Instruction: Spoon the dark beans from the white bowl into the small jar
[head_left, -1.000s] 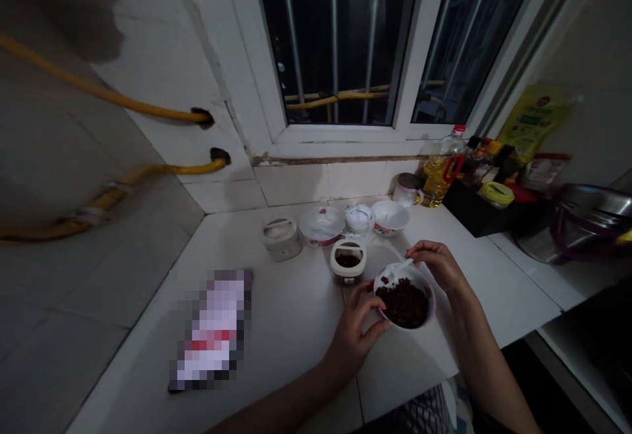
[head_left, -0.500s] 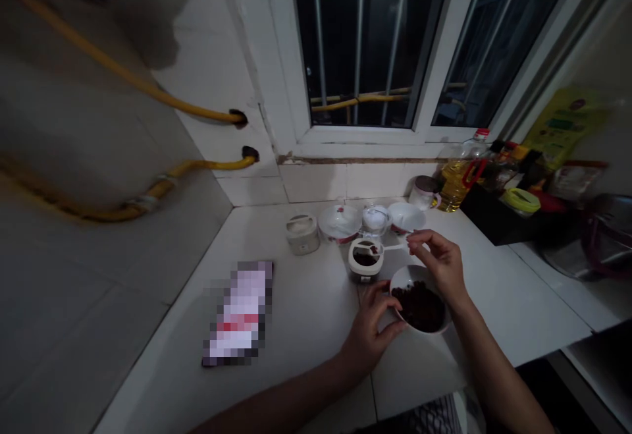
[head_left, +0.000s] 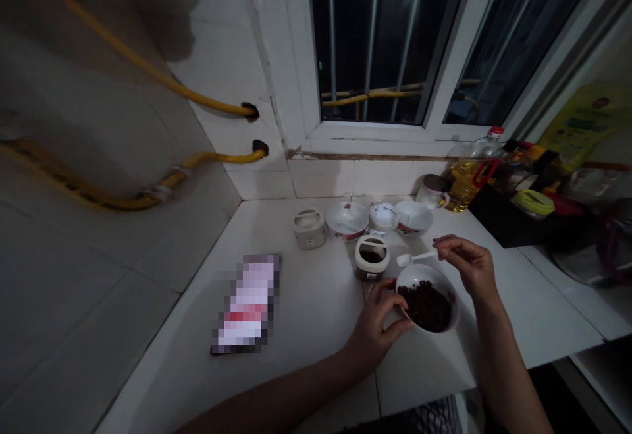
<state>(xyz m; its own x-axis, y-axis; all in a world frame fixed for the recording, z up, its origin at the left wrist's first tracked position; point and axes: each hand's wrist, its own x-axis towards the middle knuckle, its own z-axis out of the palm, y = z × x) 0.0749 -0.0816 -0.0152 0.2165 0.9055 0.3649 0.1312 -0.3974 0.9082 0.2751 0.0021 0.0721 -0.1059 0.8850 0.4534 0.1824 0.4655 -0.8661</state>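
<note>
A white bowl (head_left: 447, 282) filled with dark, chunky food stands on the white counter (head_left: 306, 315). My left hand (head_left: 375, 325) grips the bowl's left rim with thumb and fingers. My right hand (head_left: 469, 266) pinches the handle of a small white spoon (head_left: 412, 259), whose scoop hangs between the bowl and a small white jar (head_left: 372, 257) of dark paste just behind it. The spoon's scoop looks empty.
Behind the jar stand a lidded white pot (head_left: 309, 228), two flowered bowls (head_left: 347, 218) and a small cup (head_left: 384, 217). An oil bottle (head_left: 467, 177), a mug (head_left: 433, 190) and a black tray (head_left: 513, 220) of condiments line the right. A blurred flat packet (head_left: 249, 302) lies left.
The spoon went from the bowl to the jar of dark paste, then drew back toward the bowl. The camera view shifted left, and my left hand kept its hold on the bowl.
</note>
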